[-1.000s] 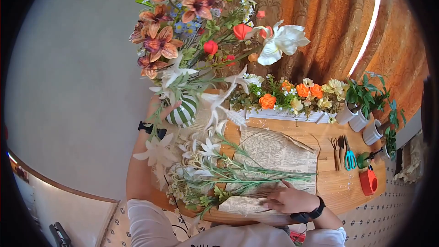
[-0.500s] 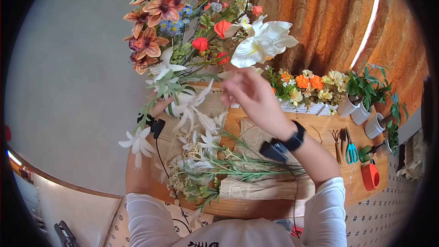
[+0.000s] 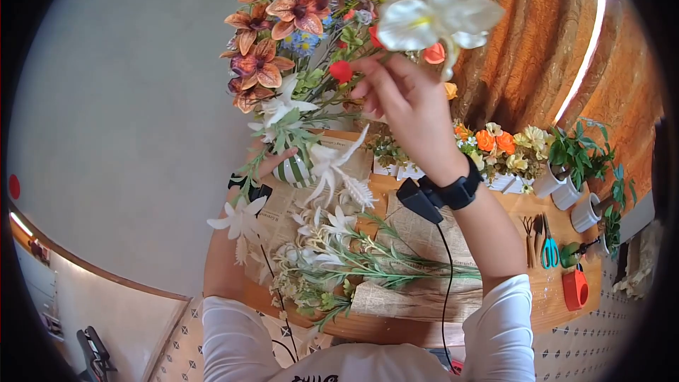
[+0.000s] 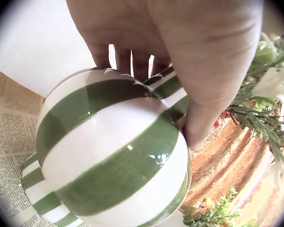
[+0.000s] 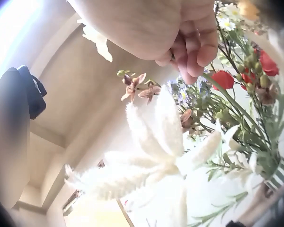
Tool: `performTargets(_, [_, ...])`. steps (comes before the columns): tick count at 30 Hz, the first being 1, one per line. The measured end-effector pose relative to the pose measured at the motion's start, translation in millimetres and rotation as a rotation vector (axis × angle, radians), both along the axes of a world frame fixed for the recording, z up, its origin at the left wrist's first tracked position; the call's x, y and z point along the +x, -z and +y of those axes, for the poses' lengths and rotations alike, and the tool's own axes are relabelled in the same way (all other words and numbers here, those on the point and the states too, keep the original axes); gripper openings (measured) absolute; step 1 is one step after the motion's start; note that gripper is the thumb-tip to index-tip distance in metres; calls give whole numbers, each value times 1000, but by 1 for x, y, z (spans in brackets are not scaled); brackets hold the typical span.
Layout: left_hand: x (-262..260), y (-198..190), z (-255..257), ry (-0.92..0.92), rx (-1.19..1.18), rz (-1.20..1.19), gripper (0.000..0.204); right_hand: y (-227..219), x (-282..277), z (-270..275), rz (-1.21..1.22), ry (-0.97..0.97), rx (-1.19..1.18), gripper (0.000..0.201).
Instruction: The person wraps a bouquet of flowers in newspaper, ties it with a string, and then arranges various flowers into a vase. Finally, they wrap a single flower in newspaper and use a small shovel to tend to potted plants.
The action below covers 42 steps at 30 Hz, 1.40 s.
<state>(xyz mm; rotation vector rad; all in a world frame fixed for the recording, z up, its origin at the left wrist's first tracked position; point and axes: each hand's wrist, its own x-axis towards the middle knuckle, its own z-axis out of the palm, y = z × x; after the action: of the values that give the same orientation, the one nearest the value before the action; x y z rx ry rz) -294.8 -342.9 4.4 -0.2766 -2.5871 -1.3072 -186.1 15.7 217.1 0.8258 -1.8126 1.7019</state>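
My left hand (image 3: pixel 274 161) grips the neck of a round vase (image 4: pixel 109 146) with green and white stripes. The vase holds a full bouquet: brown-orange orchids (image 3: pixel 258 64), a red bud (image 3: pixel 341 71), small blue flowers (image 3: pixel 304 42) and white lily-like blooms (image 3: pixel 281 107). Up among the stems on the bouquet's right side, my right hand (image 3: pixel 410 102) pinches the green stem of a large white flower (image 3: pixel 442 18). The right wrist view shows that stem (image 5: pixel 227 92) running from the fingertips down toward the vase mouth.
Loose white flower stems (image 3: pixel 382 262) lie on newspaper (image 3: pixel 424 297) across the wooden table. Behind are a white planter box (image 3: pixel 502 183) of orange and cream flowers and several potted plants (image 3: pixel 583 212). Scissors (image 3: pixel 549 251), small tools and a red tape dispenser (image 3: pixel 575 290) lie to the right.
My right hand has risen from the loose stems on the table to the bouquet and now pinches the large white flower's stem. That flower has moved up and right. The left hand stays on the vase.
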Motion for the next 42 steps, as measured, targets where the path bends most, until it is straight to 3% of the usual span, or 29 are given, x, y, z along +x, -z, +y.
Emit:
performTargets(3, [-12, 14, -15, 8, -129, -4, 76, -18, 9, 8, 35, 71, 29, 18])
performTargets(6, [6, -3, -1, -49, 3, -167, 78, -38, 13, 19, 89, 83, -53, 25])
performTargets(10, [1, 1, -4, -20, -62, -54, 79, -64, 29, 48, 282, 133, -164, 32])
performTargets(14, [17, -23, 8, 2, -107, -75, 78, -86, 65, 99, 409, 459, -215, 39])
performTargets(15, [20, -26, 11, 13, -105, -96, 77, -91, 76, 116, 440, 614, -190, 38])
performTargets(17, [19, -18, 10, 64, 122, -120, 76, -96, 98, 176, 640, 1169, 139, 36])
performTargets(19, [13, -7, 8, 96, 203, -61, 74, -97, 129, 215, 680, 1685, 428, 35])
performTargets(21, [-3, 14, -4, 57, 137, -21, 79, -100, 162, 236, 604, 1287, 71, 36])
performTargets(23, [-3, 22, -5, -15, 80, -56, 87, -114, 194, 236, 453, 862, -475, 44])
performTargets(25, [4, 18, 8, -173, 38, -156, 101, -90, 239, 279, 398, 1590, 4, 45])
performTargets(27, [-7, 27, 5, -263, -144, 9, 103, -74, 253, 311, 527, 1602, 183, 35])
performTargets(29, [-9, 49, 1, -326, -146, 11, 101, -67, 257, 295, 463, 1028, -375, 34])
performTargets(31, [11, 46, 3, -315, -214, 61, 97, -37, 268, 309, 334, 1027, 20, 30])
performTargets(33, [43, 39, 5, -272, -301, 142, 93, -21, 259, 284, 128, 1015, 430, 23])
performTargets(37, [105, 27, 11, -145, -551, 376, 86, 7, 233, 197, -122, 518, 1299, 12])
performTargets(38, [122, 24, 13, -110, -626, 449, 84, 16, 226, 175, -161, 365, 1432, 12])
performTargets(40, [176, 6, 31, 13, -691, 392, 80, 47, 215, 140, 7, 166, 1433, 20])
performTargets(42, [255, -55, 68, 212, -645, 57, 45, 75, 202, 115, 76, 66, 1503, 29])
